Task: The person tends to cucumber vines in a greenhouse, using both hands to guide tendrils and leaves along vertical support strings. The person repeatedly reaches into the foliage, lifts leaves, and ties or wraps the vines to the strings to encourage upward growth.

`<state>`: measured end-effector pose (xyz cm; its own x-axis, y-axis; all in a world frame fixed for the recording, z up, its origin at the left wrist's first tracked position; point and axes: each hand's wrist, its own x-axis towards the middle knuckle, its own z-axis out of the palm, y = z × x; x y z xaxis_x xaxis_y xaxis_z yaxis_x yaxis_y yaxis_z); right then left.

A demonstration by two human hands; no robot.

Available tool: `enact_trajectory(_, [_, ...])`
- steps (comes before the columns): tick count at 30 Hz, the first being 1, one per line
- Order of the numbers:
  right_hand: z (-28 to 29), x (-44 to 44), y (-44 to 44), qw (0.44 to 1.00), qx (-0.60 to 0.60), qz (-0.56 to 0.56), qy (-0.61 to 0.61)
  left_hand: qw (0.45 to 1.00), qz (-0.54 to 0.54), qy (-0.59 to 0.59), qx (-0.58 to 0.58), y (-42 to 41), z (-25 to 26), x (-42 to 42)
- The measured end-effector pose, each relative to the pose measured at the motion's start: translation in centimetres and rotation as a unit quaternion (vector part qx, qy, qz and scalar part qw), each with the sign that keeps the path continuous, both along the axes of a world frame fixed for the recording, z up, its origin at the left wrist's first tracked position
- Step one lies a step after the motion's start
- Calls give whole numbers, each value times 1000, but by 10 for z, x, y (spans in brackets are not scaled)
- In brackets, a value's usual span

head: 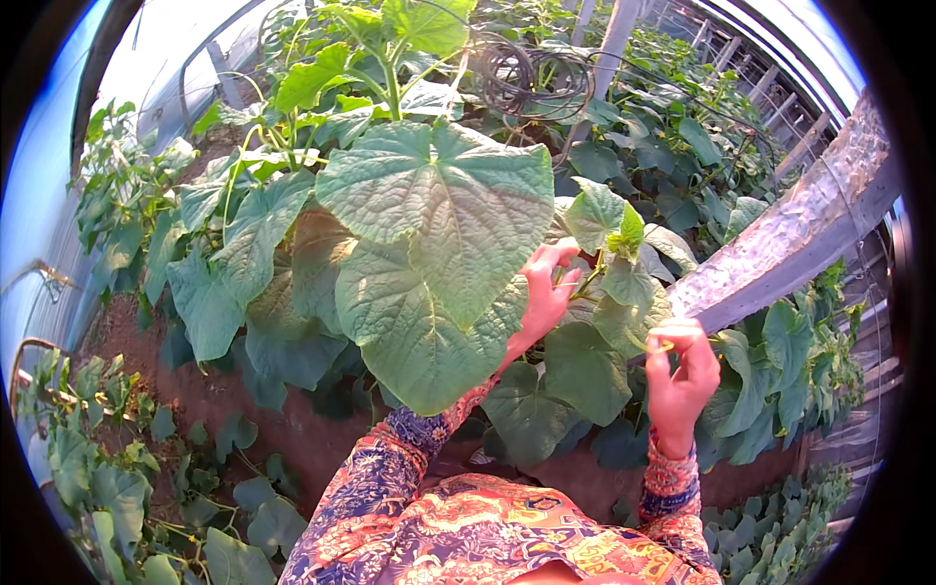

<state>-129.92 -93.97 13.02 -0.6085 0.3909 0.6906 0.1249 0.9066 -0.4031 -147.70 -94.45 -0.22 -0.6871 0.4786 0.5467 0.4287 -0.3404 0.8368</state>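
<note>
A cucumber vine with a young bright-green tip stands in front of me, right of centre. At its stem is my left hand, its fingers curled close to a thin pale-green strand. A large cucumber leaf hangs in front and covers part of my left wrist and forearm, and whether the fingers grip the stem cannot be made out. Lower and to the right, my right hand is raised, thumb and forefinger pinching a thin yellow-green tendril. Broad leaves spread between the two hands.
A thick pale post slants down close beyond my right hand. Coiled dark wire hangs above the vines. Plastic sheeting walls the left side. Low plants and brown soil lie below.
</note>
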Motion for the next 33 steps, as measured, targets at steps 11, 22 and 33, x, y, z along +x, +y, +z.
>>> enact_trajectory(11, [-158, 60, -45, 904, -109, 240, -338, 979, -160, -23, -121, -252, 39, 61])
enact_trajectory(22, [-177, 68, -58, 884, -85, 209, -409, 774, 348, 501, -168, -216, 127, -122])
enact_trajectory(33, [-185, 35, -101, 924, -196, 70, -320, 921, 227, 317, 1, -185, 121, -168])
